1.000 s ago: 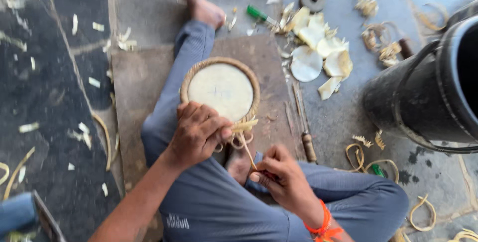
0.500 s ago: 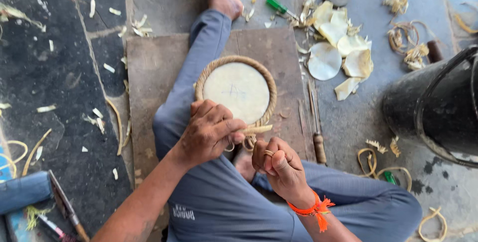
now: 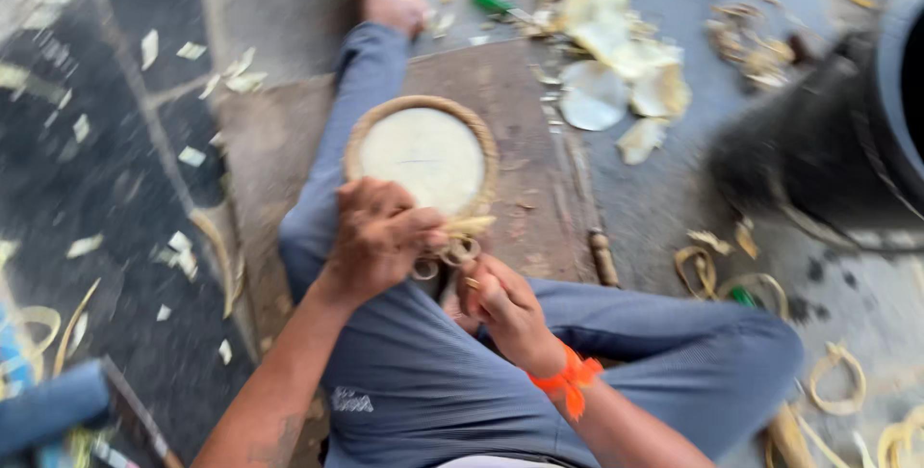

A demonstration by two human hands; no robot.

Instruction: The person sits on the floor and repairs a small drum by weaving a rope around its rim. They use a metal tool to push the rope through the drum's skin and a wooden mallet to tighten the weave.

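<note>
The person sits on the floor [image 3: 674, 208] with one leg stretched forward and the other folded to the right, in grey-blue trousers. A round woven tray [image 3: 423, 155], with a pale disc in the middle and a coiled straw-coloured rim, rests on the outstretched thigh, just in front of both hands. The left hand [image 3: 380, 237] is curled over the near edge of the tray, fingers closed on the rim where a loose strip [image 3: 462, 237] of the weaving material loops out. The right hand [image 3: 505, 309] sits just below and to the right of that spot, fingers pressed together in a pinch; it seems to grip the end of the strip, though the blur keeps me from telling for sure. An orange band [image 3: 568, 381] is tied round the right wrist.

Beyond the tray, pale cut pieces [image 3: 616, 64] lie in a heap on the floor, with a green-handled tool [image 3: 491, 1] beside them. A large dark drum [image 3: 866, 112] stands at the right. Curled scraps [image 3: 837, 377] of the same material lie scattered near the folded knee.
</note>
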